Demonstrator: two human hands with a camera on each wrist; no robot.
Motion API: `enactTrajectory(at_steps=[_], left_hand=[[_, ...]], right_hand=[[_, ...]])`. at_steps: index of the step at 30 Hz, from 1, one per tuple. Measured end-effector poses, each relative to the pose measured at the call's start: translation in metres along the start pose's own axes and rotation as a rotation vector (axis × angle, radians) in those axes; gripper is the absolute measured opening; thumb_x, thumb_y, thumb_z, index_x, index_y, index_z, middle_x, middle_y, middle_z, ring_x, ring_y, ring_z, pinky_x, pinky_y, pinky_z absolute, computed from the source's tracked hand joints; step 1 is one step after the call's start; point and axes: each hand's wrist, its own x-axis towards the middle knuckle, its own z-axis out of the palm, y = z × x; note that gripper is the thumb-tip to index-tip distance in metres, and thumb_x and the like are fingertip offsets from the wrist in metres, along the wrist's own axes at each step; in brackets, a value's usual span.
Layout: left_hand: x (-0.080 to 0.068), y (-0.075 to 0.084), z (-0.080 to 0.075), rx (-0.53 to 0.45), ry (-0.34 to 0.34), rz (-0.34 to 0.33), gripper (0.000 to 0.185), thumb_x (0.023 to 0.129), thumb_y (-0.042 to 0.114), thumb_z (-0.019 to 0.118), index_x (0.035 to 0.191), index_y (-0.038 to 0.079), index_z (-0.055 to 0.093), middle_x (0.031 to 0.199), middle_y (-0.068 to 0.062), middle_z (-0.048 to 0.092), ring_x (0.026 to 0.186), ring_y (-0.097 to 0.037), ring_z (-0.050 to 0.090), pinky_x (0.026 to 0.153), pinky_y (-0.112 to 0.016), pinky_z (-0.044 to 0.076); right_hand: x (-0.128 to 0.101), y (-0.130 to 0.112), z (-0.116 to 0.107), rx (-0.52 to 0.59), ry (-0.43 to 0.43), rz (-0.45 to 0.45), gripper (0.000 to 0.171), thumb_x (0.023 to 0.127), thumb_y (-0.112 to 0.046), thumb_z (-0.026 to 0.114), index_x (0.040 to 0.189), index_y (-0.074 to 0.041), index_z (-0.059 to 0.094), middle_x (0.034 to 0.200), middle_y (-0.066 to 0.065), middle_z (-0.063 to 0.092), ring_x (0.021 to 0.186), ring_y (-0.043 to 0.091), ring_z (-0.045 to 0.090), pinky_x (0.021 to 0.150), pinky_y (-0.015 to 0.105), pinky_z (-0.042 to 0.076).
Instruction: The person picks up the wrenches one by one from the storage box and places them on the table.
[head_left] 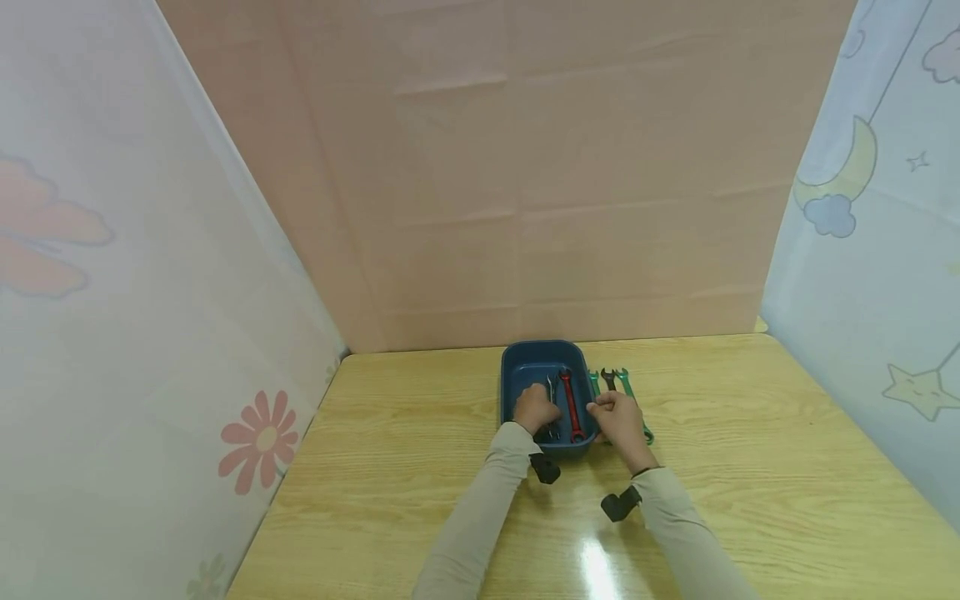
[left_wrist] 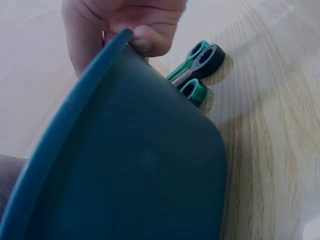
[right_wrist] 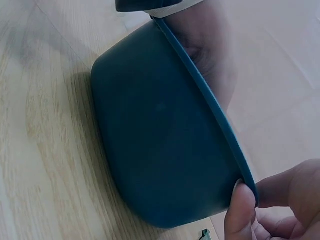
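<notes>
A blue plastic bin (head_left: 546, 346) stands on the table, a red wrench (head_left: 572, 406) and a silver wrench (head_left: 552, 389) lying inside. My left hand (head_left: 535, 408) reaches over the near left side into it, bent over the silver wrench. Its fingertips are hidden, so I cannot tell whether they grip that wrench. On the bin's right side, my right hand (head_left: 621, 423) pinches the rim between thumb and fingers; the right wrist view shows the thumb (right_wrist: 241, 207) against the outer wall.
Just right of the bin lie a green wrench (head_left: 595, 382), a black wrench (head_left: 608, 379) and another green wrench (head_left: 625, 382), partly behind my right hand. The wooden table (head_left: 420, 467) meets a tan backdrop (head_left: 450, 208) behind and patterned cloths at both sides.
</notes>
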Motion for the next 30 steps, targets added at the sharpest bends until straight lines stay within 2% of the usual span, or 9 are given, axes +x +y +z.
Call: enactTrajectory(at_steps=[5, 12, 19, 23, 30], left_hand=[[0.0, -0.001, -0.003, -0.028, -0.036, -0.01, 0.022, 0.076, 0.015, 0.083, 0.079, 0.005, 0.063, 0.068, -0.004, 0.059, 0.06, -0.02, 0.055, 0.055, -0.036, 0.045], [-0.005, -0.001, -0.008, -0.065, -0.083, 0.006, 0.025, 0.079, 0.009, 0.078, 0.062, 0.007, 0.058, 0.057, -0.003, 0.054, 0.052, -0.019, 0.05, 0.049, -0.033, 0.039], [-0.006, -0.002, -0.008, -0.069, -0.102, 0.019, 0.032, 0.078, 0.005, 0.076, 0.06, 0.01, 0.051, 0.058, -0.001, 0.047, 0.052, -0.017, 0.045, 0.049, -0.032, 0.038], [-0.006, -0.003, -0.011, -0.084, -0.125, 0.059, 0.033, 0.078, 0.0, 0.072, 0.058, 0.011, 0.048, 0.056, -0.001, 0.046, 0.049, -0.017, 0.044, 0.047, -0.031, 0.037], [-0.01, -0.003, -0.017, -0.123, -0.147, 0.083, 0.029, 0.077, -0.002, 0.07, 0.058, 0.01, 0.052, 0.055, 0.0, 0.049, 0.048, -0.016, 0.045, 0.046, -0.029, 0.038]], right_hand=[[0.002, -0.002, -0.001, 0.009, -0.007, 0.003, 0.021, 0.092, -0.003, 0.065, 0.103, 0.015, 0.063, 0.082, 0.02, 0.066, 0.043, 0.018, 0.059, 0.045, 0.034, 0.054], [0.001, 0.0, -0.001, 0.022, -0.024, -0.003, 0.02, 0.094, -0.004, 0.064, 0.104, 0.013, 0.062, 0.088, 0.029, 0.066, 0.043, 0.017, 0.059, 0.046, 0.036, 0.054], [0.0, 0.003, -0.001, 0.029, -0.034, 0.015, 0.021, 0.094, -0.004, 0.064, 0.105, 0.013, 0.061, 0.088, 0.026, 0.066, 0.044, 0.018, 0.06, 0.049, 0.04, 0.055], [0.001, 0.003, -0.002, 0.035, -0.035, 0.016, 0.019, 0.094, -0.005, 0.064, 0.103, 0.012, 0.06, 0.085, 0.023, 0.065, 0.046, 0.017, 0.058, 0.048, 0.037, 0.055], [0.0, 0.002, -0.004, 0.049, -0.062, 0.039, 0.018, 0.095, -0.005, 0.063, 0.102, 0.011, 0.058, 0.082, 0.019, 0.062, 0.047, 0.014, 0.055, 0.046, 0.032, 0.053]])
